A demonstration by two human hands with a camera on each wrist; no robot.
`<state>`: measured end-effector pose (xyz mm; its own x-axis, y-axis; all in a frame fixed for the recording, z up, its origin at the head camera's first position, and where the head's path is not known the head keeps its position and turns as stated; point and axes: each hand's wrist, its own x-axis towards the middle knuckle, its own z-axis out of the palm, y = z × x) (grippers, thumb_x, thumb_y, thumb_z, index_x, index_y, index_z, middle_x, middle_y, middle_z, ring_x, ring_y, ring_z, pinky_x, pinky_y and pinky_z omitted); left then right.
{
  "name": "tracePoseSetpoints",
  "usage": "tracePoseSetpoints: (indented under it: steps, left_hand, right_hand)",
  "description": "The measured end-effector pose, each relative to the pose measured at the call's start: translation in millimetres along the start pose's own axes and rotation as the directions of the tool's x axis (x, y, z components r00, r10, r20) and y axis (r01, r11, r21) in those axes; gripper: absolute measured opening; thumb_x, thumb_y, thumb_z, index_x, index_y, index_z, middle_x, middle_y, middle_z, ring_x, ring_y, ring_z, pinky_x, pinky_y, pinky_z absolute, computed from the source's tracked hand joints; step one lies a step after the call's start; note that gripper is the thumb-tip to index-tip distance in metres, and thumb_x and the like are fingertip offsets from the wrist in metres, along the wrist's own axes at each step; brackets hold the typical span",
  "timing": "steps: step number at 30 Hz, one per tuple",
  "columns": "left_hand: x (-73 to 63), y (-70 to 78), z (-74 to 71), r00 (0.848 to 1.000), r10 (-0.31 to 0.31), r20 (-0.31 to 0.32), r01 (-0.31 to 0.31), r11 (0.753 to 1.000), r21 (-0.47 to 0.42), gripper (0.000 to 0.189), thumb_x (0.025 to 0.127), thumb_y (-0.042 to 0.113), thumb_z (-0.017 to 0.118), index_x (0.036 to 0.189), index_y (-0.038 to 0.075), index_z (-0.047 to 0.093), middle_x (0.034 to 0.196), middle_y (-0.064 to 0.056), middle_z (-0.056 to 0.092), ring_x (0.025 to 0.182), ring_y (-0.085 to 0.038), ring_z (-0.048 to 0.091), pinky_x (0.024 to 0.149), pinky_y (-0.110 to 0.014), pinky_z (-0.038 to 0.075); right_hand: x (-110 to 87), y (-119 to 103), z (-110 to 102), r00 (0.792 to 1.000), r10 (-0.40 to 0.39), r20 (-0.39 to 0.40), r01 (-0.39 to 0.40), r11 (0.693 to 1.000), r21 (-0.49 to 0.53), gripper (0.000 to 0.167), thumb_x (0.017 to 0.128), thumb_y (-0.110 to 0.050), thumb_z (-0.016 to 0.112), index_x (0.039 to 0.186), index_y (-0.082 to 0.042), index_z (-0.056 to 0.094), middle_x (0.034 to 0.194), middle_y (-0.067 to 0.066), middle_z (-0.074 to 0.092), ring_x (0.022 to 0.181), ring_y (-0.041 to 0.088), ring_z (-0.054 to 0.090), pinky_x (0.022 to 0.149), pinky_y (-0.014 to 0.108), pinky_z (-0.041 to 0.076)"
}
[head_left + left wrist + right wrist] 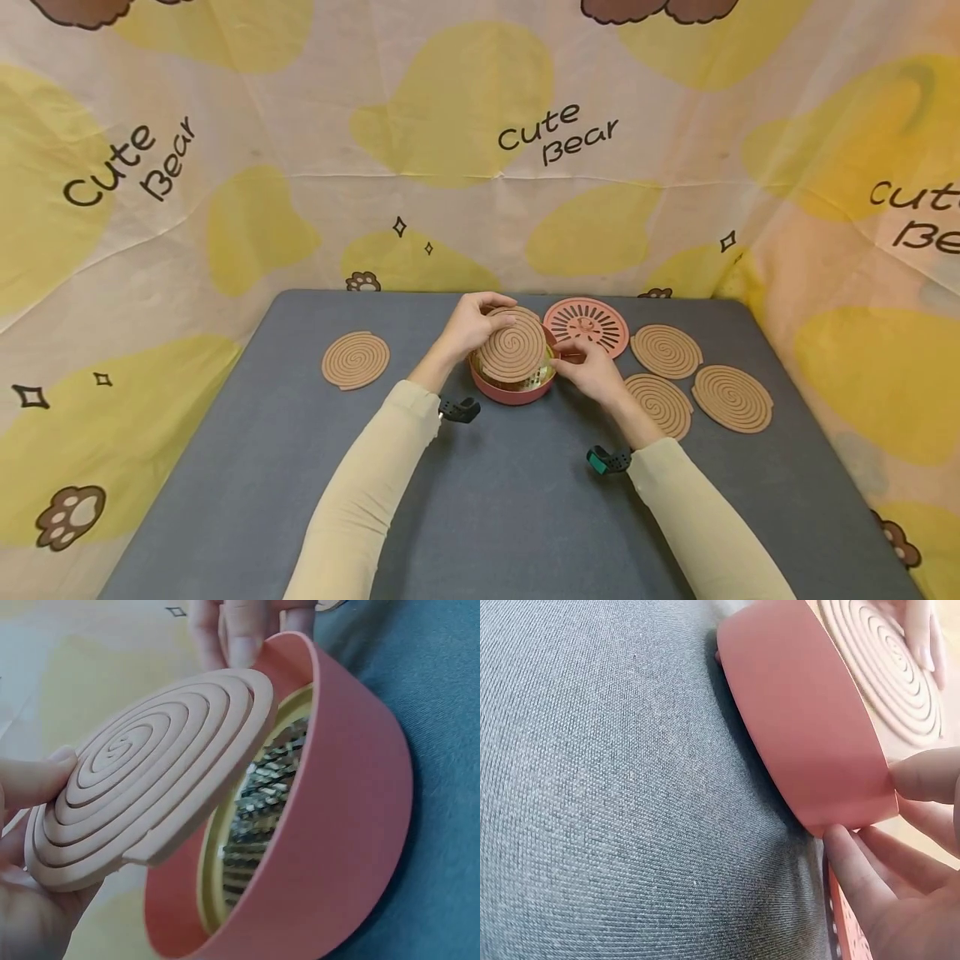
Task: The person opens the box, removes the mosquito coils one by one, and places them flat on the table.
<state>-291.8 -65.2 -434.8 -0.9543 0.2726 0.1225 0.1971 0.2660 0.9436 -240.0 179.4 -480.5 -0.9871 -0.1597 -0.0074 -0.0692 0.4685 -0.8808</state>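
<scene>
My left hand pinches a brown mosquito coil by its edge, thumb on the upper face. The coil hangs tilted over the opening of a round pink mosquito coil holder, as the left wrist view shows. Inside the holder is a gold-rimmed metal mesh. At the holder's right side my right hand grips the wall, with the thumb at the rim and fingertips against the outside. Just behind the right hand lies the pink slotted lid.
Three more mosquito coils, a back one, a front one and an outer one, lie flat to the right. Another coil lies at the left of the grey table. A printed cloth rises behind the table.
</scene>
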Motion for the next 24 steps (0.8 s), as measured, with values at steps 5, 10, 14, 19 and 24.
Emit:
tracePoseSetpoints:
  steps: [5,10,14,19,24]
  left_hand:
    - [-3.7,6.3,-14.7,1.0,-0.011,-0.023,0.01,1.0,-0.025,0.03,0.094,0.01,0.074,0.123,0.003,0.073,0.118,-0.009,0.069,0.103,-0.025,0.065,0.082,-0.033,0.057]
    - [-10.1,13.1,-30.8,0.998,-0.001,-0.056,-0.001,0.999,-0.043,0.029,0.094,0.009,0.074,0.123,0.004,0.073,0.116,-0.012,0.069,0.102,-0.026,0.065,0.083,-0.034,0.057]
    - [-14.7,16.2,-43.3,0.996,0.0,-0.091,-0.006,0.998,-0.062,0.029,0.094,0.007,0.074,0.123,0.003,0.073,0.117,-0.015,0.068,0.102,-0.025,0.065,0.083,-0.031,0.057]
    - [-19.9,14.3,-58.0,0.992,-0.025,-0.127,0.007,0.99,-0.141,0.031,0.093,0.004,0.074,0.124,0.0,0.071,0.12,-0.017,0.066,0.097,-0.022,0.064,0.076,-0.027,0.058]
    - [-27.0,7.9,-72.3,0.986,-0.038,-0.162,0.013,0.987,-0.157,0.032,0.094,0.006,0.074,0.125,0.0,0.071,0.121,-0.017,0.064,0.095,-0.02,0.063,0.073,-0.025,0.058]
  right_hand:
    - [0.3,0,0,1.0,0.002,-0.001,-0.002,1.0,0.006,0.034,0.095,-0.017,0.073,0.125,-0.001,0.068,0.122,0.017,0.065,0.107,0.03,0.063,0.083,0.036,0.052]
    - [-0.6,-2,-1,1.0,-0.002,0.003,0.002,1.0,0.01,0.034,0.096,-0.015,0.073,0.126,0.0,0.067,0.12,0.018,0.066,0.106,0.03,0.063,0.083,0.036,0.052]
    - [0.1,-2,-1,1.0,0.003,0.001,-0.003,1.0,0.017,0.034,0.096,-0.016,0.073,0.126,0.0,0.067,0.119,0.017,0.066,0.105,0.03,0.063,0.083,0.036,0.052]
    - [1.2,-1,-1,1.0,0.003,-0.001,-0.003,1.0,0.017,0.034,0.096,-0.016,0.072,0.125,-0.001,0.067,0.12,0.017,0.066,0.106,0.03,0.064,0.083,0.036,0.052]
    - [1.3,-1,0,1.0,0.002,0.0,-0.002,1.0,0.009,0.033,0.096,-0.016,0.072,0.126,-0.001,0.068,0.119,0.017,0.067,0.106,0.03,0.064,0.083,0.038,0.053]
